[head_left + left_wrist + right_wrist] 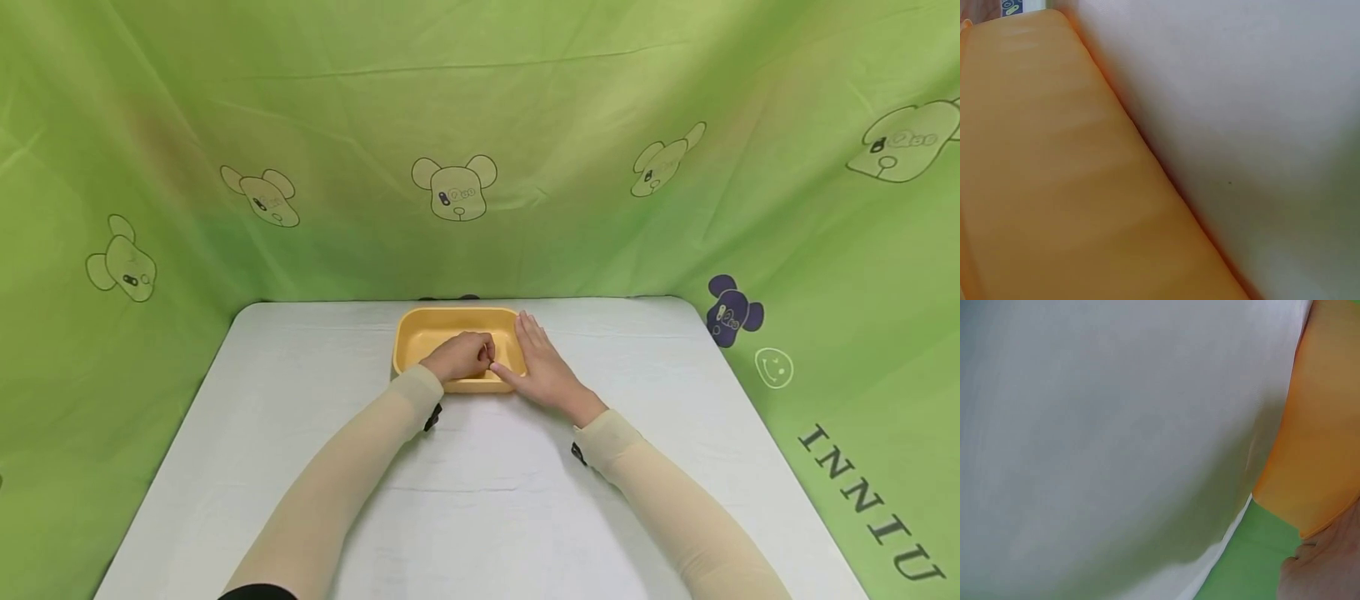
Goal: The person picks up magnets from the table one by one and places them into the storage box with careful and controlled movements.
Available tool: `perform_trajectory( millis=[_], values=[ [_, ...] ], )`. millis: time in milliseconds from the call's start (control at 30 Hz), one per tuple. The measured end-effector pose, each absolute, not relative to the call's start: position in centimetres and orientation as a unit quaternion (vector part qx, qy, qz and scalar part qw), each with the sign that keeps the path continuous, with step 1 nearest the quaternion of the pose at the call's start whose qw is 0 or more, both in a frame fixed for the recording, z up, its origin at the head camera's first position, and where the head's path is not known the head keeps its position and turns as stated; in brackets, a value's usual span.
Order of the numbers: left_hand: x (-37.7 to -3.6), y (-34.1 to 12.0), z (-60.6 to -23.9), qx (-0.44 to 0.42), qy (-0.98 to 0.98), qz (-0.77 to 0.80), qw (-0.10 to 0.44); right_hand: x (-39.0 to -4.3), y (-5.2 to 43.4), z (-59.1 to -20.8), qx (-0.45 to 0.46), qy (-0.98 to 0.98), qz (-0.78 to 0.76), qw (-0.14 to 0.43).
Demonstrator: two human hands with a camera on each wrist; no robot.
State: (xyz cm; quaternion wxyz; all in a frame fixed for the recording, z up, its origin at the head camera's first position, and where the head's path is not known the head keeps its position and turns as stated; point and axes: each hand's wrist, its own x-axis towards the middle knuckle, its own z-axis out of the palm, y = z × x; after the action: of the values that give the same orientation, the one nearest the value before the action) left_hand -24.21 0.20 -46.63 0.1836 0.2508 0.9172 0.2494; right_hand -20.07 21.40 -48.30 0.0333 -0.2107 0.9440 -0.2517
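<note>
A shallow yellow tray (450, 313) lies at the far middle of the white table (300, 467). My left hand (467, 356) sits inside the tray near its front wall with the fingers curled into a loose fist; nothing shows in it. My right hand (543, 367) lies flat with straight fingers along the tray's right rim, its thumb reaching toward the left hand's knuckles. The left wrist view shows only the tray's wall (1054, 187) close up beside the table (1241, 94). In the right wrist view, a bit of my right hand (1329, 569) shows below the tray (1316, 425).
A green cloth (480, 125) printed with bear faces hangs behind and on both sides of the table. The white surface (1116, 425) stretches from the tray to the near edge under my two sleeved forearms.
</note>
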Motion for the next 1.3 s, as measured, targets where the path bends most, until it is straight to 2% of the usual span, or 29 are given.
perform_trajectory(
  millis=[667, 1300],
  values=[
    [-23.9, 0.1, -46.7, 0.251, 0.925, 0.236, 0.162, -20.1, 21.2, -48.3, -0.215, 0.943, -0.251, 0.032],
    [-21.3, -4.1, -43.7, 0.237, 0.93, 0.277, 0.051, -20.0, 21.1, -47.6, -0.213, 0.945, -0.244, 0.033]
  ],
)
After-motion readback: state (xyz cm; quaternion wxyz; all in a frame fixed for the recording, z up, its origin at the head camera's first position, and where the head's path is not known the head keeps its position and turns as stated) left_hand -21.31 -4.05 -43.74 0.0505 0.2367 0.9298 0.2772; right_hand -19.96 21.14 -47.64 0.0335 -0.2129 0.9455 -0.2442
